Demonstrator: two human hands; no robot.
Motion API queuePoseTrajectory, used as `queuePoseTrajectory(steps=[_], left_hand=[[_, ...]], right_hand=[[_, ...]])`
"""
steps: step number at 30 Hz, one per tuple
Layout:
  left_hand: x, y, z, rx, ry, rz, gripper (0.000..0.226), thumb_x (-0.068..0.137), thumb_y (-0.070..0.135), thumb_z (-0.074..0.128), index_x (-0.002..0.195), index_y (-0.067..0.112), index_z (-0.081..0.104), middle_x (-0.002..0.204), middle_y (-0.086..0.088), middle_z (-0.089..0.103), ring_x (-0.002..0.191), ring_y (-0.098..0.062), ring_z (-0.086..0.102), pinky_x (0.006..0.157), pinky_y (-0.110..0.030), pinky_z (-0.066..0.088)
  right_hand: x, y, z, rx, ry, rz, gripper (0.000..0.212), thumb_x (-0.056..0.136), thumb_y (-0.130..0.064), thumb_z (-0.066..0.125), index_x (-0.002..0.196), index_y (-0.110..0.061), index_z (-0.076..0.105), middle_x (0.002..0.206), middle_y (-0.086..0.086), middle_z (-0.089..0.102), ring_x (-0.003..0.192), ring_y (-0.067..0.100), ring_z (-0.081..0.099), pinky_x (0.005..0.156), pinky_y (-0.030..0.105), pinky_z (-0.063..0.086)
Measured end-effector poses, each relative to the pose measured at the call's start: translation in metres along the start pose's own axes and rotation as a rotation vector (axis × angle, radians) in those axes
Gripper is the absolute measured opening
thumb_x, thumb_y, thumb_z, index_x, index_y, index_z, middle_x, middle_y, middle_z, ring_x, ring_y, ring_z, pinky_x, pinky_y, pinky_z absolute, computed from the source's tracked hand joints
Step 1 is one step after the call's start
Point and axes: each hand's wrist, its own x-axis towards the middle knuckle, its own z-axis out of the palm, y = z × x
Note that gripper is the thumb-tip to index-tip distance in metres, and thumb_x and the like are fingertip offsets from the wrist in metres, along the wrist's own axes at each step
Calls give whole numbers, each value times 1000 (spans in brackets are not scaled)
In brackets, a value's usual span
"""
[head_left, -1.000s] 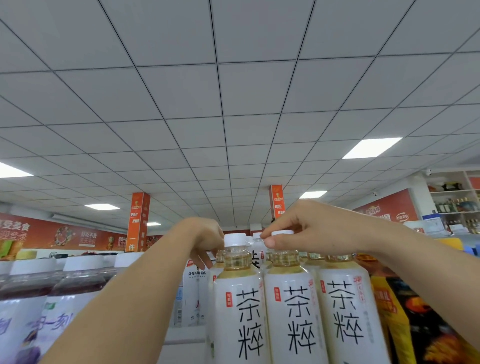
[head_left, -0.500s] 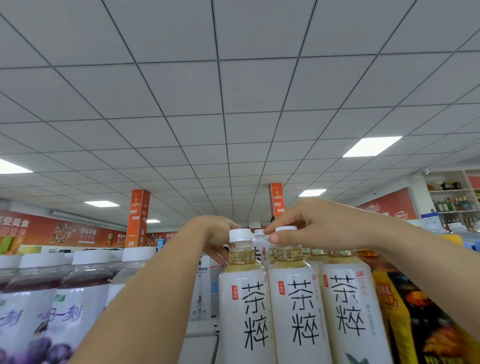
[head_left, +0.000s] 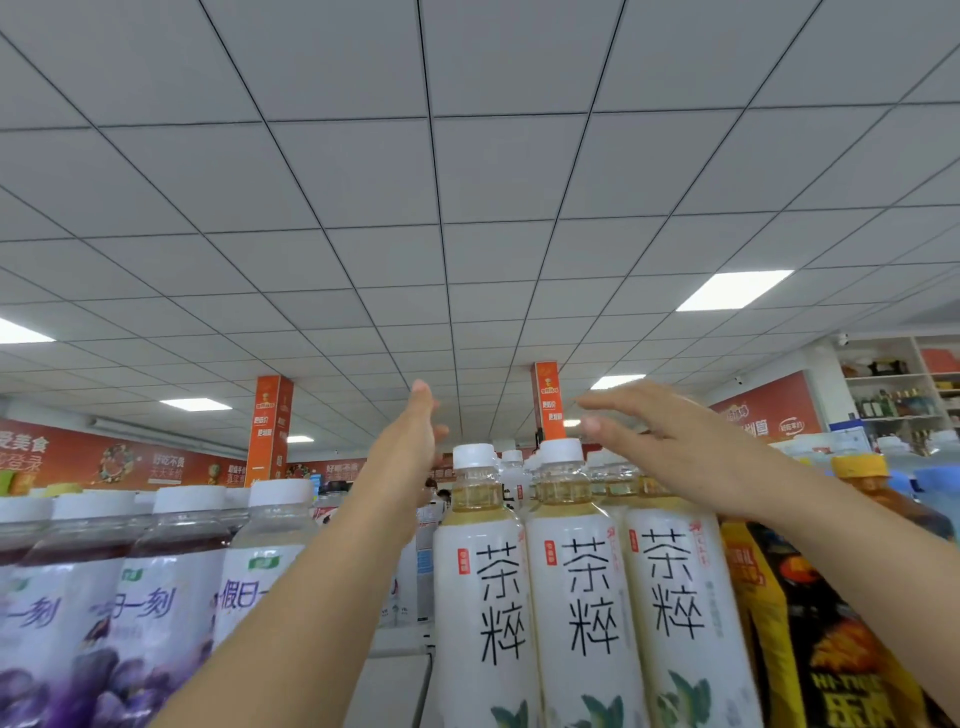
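left hand (head_left: 410, 436) hovering beside left tea bottle (head_left: 480, 587), fingers straight, gripping nothing | right hand (head_left: 670, 436) hanging above middle tea bottle (head_left: 576, 587), fingers spread, blurred, probably not touching | both bottles standing upright, side by side

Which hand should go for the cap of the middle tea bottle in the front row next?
Right. The right hand hovers open, its fingertips close above the cap of the middle tea bottle. The left hand stands edge-on beyond the left tea bottle, farther off.
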Motion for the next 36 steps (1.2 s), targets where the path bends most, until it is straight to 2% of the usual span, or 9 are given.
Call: queuePoseTrajectory(steps=[2, 6, 11, 13, 15, 20, 30, 33, 36], left_hand=[[-32, -7, 2, -167, -32, -35, 58, 95, 59, 27, 135, 24, 47, 132, -5, 55, 122, -26, 50, 101, -47, 39], [-79, -33, 6, -241, -137, -61, 51, 87, 66, 31, 95, 28, 64, 87, -6, 74, 80, -24, 71, 76, -39, 53], [-102, -66, 8, -179, -173, -26, 66, 74, 81, 40, 112, 33, 65, 112, -1, 70, 105, -24, 65, 94, -51, 47], [-107, -76, 8, -132, -148, 14, 69, 60, 90, 48, 113, 47, 58, 119, 14, 62, 117, -14, 54, 104, -53, 37], [-112, -79, 9, -110, -126, 52, 61, 57, 86, 53, 104, 49, 58, 107, 23, 63, 110, -8, 56, 104, -49, 38], [-116, -76, 12, -112, -151, 102, 54, 68, 71, 58, 110, 39, 61, 101, 12, 72, 95, -12, 69, 89, -44, 52], [-114, -74, 18, -79, -119, 136, 47, 73, 65, 56, 109, 35, 61, 93, 12, 73, 83, -7, 70, 69, -28, 52], [-120, -81, 19, -46, -52, 174, 64, 67, 69, 57, 123, 38, 51, 108, 13, 67, 95, -6, 64, 74, -27, 50], [-134, -95, 19, 97, 7, 339, 79, 73, 63, 65, 140, 42, 27, 132, 12, 52, 119, -8, 51, 91, -37, 49]], right_hand=[[-14, 4, 10, -4, 23, 57, 77, 73, -71, 24, 142, -37, 30, 149, -14, 26, 136, 4, 23, 111, 29, 24], [-55, 2, 38, 29, 129, 93, 77, 76, -70, 28, 145, -44, 7, 152, -23, -13, 142, 4, -9, 115, 36, 11], [-96, -3, 75, -64, 273, 106, 83, 76, -72, 31, 140, -49, -16, 139, -21, -45, 140, 9, -24, 115, 36, 3], [-103, -2, 86, -145, 287, 96, 85, 74, -82, 27, 134, -51, -25, 139, -17, -48, 135, 8, -35, 112, 33, -9], [-107, -1, 93, -202, 298, 65, 88, 70, -83, 20, 137, -47, -22, 143, -13, -45, 133, 8, -38, 108, 31, -14], [-106, 3, 92, -186, 265, 58, 87, 70, -77, 15, 142, -39, -17, 143, -15, -43, 132, 8, -41, 111, 34, -13], [-107, 1, 91, -38, 267, 16, 84, 76, -64, 29, 148, -35, -4, 145, -21, -37, 134, 4, -36, 115, 37, -6], [-118, 1, 94, -29, 279, 28, 86, 81, -61, 48, 144, -46, -10, 142, -21, -41, 131, 4, -39, 109, 34, -10], [-132, 5, 105, -87, 268, -2, 75, 78, -70, 35, 134, -61, -14, 145, -17, -39, 134, 9, -38, 107, 33, -9]])
